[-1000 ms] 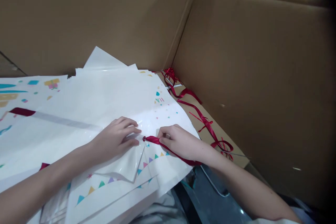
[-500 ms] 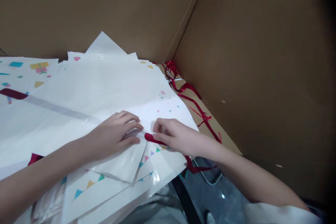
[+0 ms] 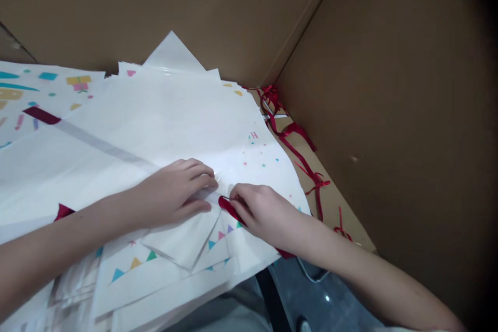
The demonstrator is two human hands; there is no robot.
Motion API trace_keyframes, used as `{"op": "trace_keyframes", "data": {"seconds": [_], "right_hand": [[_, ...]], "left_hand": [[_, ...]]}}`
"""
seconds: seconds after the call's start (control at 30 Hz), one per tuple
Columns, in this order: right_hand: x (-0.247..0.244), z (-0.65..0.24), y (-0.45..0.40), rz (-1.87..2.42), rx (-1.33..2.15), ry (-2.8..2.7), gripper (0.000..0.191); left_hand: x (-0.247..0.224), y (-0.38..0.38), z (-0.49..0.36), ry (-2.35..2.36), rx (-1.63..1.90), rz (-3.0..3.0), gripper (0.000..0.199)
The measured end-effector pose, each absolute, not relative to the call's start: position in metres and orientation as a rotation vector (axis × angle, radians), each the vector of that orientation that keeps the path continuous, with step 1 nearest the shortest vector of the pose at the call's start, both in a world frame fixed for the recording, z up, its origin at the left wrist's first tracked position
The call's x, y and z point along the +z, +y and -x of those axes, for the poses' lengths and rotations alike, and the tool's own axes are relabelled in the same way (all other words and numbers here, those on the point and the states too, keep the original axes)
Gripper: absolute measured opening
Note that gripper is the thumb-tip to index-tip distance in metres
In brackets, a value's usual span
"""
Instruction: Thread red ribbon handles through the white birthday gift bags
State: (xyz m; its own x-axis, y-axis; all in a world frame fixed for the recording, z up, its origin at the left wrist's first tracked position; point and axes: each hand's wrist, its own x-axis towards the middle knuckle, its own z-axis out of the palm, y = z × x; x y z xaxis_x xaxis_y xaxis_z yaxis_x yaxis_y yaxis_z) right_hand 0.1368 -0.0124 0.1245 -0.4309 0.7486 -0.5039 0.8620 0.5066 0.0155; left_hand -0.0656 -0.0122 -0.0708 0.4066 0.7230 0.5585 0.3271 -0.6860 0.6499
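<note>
Red satin ribbon [image 3: 229, 209] lies at about 6 o'clock from the centre of view. Its cut end pokes out at the fingertips of the right hand [image 3: 264, 212], and its length passes under the palm and shows again at the bag edge toward 5 o'clock. Right hand closed, fingers curled in, pinching the ribbon against the bag; the thumb's exact placing is hard to see.

Left hand [image 3: 175, 189] at about 8 o'clock, open, fingers lightly curved, pressing flat on a glossy white plastic gift bag [image 3: 175, 129]. Its fingertips are just beside the ribbon end, with no contact visible. A folded flap of the plastic [image 3: 182, 238] lies just below this hand.

The bag sits on a loose, overlapping pile of similar bags, their corners fanned out toward 11 o'clock. Teal, yellow and purple bunting triangles [image 3: 150, 256] print across the bag at about 7 o'clock, and small coloured stars [image 3: 264, 163] scatter near 4 o'clock. A dark red strip [image 3: 41, 115] crosses a sheet at 10 o'clock.

At 2 to 4 o'clock, a thin crinkled red ribbon tangle [image 3: 295, 140] rests on a tan cardboard flap [image 3: 330, 218], below brown corrugated cardboard walls [image 3: 389, 114] meeting in a corner at 1 o'clock. Dark grey floor [image 3: 319, 301] shows at 5 o'clock.
</note>
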Motion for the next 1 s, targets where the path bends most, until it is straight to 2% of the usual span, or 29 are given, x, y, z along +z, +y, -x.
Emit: {"op": "trace_keyframes", "data": {"seconds": [0.4,0.53,0.7,0.87,1.0], "right_hand": [[0.129,-0.152,-0.020,-1.265,-0.422,2.215,0.010],[0.129,-0.148,-0.019,-1.240,-0.318,2.269,0.012],[0.140,-0.152,-0.021,-1.190,-0.512,2.272,0.013],[0.130,-0.150,-0.015,-1.175,-0.424,2.404,0.013],[0.143,-0.163,-0.012,-1.103,-0.588,2.384,0.014]], "left_hand": [[-0.066,-0.016,0.068,0.909,1.116,-2.279,0.036],[-0.063,-0.016,0.067,0.915,1.118,-2.262,0.037],[-0.065,-0.016,0.066,0.899,1.136,-2.236,0.034],[-0.066,-0.017,0.065,0.903,1.201,-2.236,0.032],[-0.065,-0.017,0.065,0.906,1.186,-2.229,0.032]]}}
